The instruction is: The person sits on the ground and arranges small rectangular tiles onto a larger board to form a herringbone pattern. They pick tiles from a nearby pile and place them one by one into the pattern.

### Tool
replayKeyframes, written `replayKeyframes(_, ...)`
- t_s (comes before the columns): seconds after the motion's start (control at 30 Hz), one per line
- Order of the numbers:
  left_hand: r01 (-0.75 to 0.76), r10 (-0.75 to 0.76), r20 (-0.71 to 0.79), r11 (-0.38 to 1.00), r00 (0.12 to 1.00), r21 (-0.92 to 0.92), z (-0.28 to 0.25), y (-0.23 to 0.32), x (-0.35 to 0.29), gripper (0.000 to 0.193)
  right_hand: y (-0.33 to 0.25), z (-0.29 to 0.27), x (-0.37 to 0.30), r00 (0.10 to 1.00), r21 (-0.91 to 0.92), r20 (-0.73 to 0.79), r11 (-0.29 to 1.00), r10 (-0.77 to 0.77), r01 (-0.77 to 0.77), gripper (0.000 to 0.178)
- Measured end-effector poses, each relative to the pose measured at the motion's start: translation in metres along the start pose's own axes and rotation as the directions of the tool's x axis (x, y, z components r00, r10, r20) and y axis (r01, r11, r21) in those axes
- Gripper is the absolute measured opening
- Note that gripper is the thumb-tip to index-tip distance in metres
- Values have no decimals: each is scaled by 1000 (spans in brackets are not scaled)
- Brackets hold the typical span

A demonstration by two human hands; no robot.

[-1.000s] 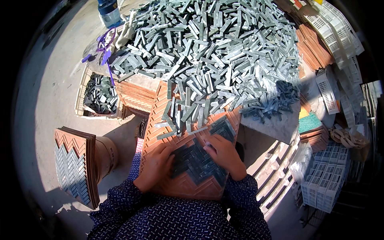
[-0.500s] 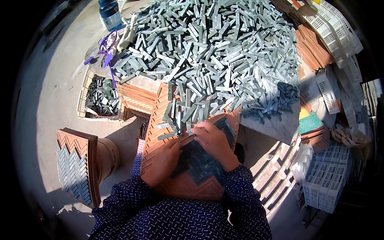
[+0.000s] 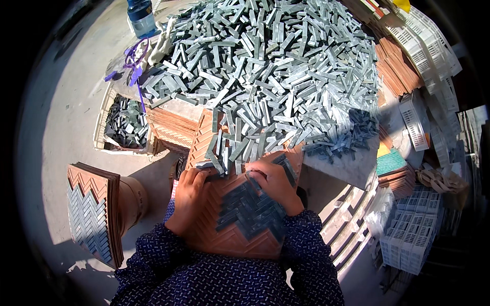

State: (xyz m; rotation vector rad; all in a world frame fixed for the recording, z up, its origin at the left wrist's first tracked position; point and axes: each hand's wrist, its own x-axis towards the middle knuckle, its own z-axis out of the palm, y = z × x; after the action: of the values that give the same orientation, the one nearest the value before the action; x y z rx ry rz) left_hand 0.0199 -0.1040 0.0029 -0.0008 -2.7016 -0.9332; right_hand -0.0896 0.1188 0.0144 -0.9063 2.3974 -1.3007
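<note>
A terracotta-coloured tray (image 3: 204, 224) with herringbone grooves lies in front of my body, its middle filled with dark grey stone strips (image 3: 250, 209) set in a zigzag. At the tray's left side my left hand (image 3: 190, 196) has its fingers curled down on a loose stone strip (image 3: 205, 164) by the edge of the pile. My right hand (image 3: 275, 184) is over the upper part of the laid strips, thumb and fingers pinched together; what they hold is hidden. Loose grey strips (image 3: 237, 148) spill onto the tray's far end, just beyond both hands.
A big heap of grey stone strips (image 3: 286, 61) covers the table ahead. At left stand a crate of strips (image 3: 127, 122) and a stack of trays (image 3: 94, 214) on a round drum (image 3: 133, 204). White plastic crates (image 3: 411, 229) and more terracotta trays (image 3: 395, 66) are at right.
My left hand has moved left and farther away, from the laid strips to a loose strip at the pile's edge. My right hand has stayed nearly in place.
</note>
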Motion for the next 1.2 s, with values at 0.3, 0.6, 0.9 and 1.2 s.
replayKeyframes(0.3,92,-89,56,995,994,-41,-15,-4,-18,26,-7,3,6,993,-151,-109,988,-35,19,8)
replayKeyframes(0.6,127,-99,191,982,977,-141,-18,15,-30,22,-8,7,11,991,5,-54,993,120,-120,11)
replayKeyframes(0.9,122,-80,230,978,970,-171,-11,24,-17,20,-4,13,5,998,-93,-54,995,30,-34,9)
replayKeyframes(1.2,66,-29,207,982,978,-176,-5,32,-5,21,-12,14,-15,984,-133,-177,991,-8,-16,14)
